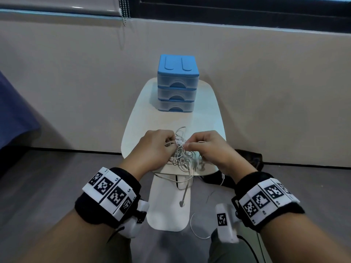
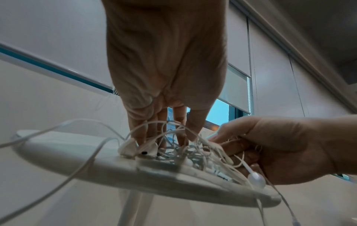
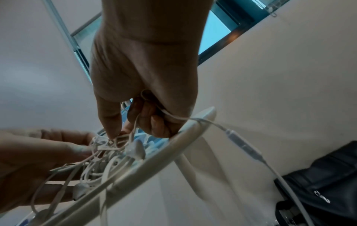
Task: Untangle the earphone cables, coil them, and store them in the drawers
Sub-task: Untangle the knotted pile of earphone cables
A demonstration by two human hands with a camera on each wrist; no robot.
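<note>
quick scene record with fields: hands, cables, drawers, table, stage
left hand: left hand pinches strands of the tangle
right hand: right hand pinches strands on the opposite side
cables: white earphone cables in one knotted bundle at the near edge of the table, some strands hanging off it
drawers: blue drawer unit, three drawers, all closed, at the far end
table: small white table
stage: untangling; nothing coiled or stored yet
</note>
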